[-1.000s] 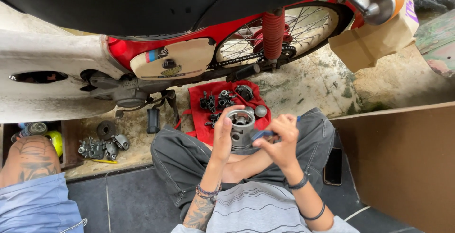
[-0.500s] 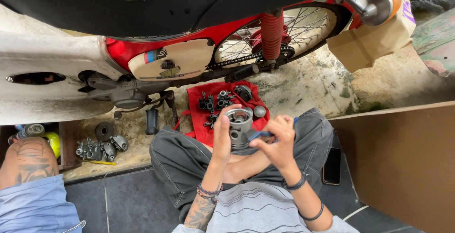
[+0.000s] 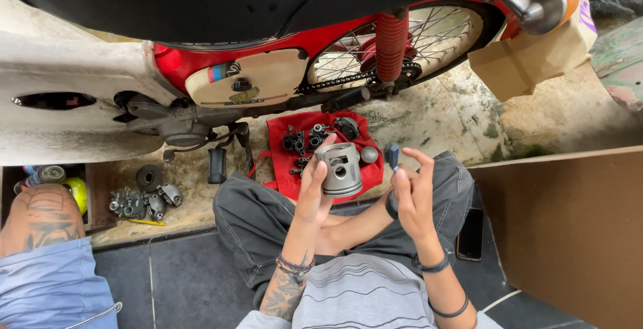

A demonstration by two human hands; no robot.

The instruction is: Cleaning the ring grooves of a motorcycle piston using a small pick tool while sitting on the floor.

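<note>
1. The setting is a rough, stained concrete floor (image 3: 455,111) beside a parked red-and-cream motorcycle (image 3: 268,78); its spoked rear wheel (image 3: 415,38), red shock spring (image 3: 392,44) and chain sit just above the work.
2. A red cloth (image 3: 295,172) lies spread on the floor under the wheel and serves as a tray: small dark metal engine parts (image 3: 308,141) and one round grey piece (image 3: 369,154) rest on it.
3. At far left, an open wooden box (image 3: 94,192) holds a yellow item and a striped cylinder; just beside it more grey metal parts (image 3: 140,202) lie loose on the floor.
4. The person sits with dark-trousered knees spread. The left hand (image 3: 315,192) is raised, fingers curled around a grey metal piston (image 3: 339,168), which it holds upright in front of the red cloth.
5. The right hand (image 3: 414,192) is lifted just beside the piston, apart from it, thumb and fingers pinching a small dark blue piece (image 3: 392,155); the other fingers are loosely spread.
6. A tan cardboard box (image 3: 529,58) with a purple mark on its side hangs at upper right; a brown board (image 3: 569,228) stands at right, a dark phone (image 3: 471,234) near it.
7. Another person's tattooed leg (image 3: 40,218) and blue shorts show at lower left.
</note>
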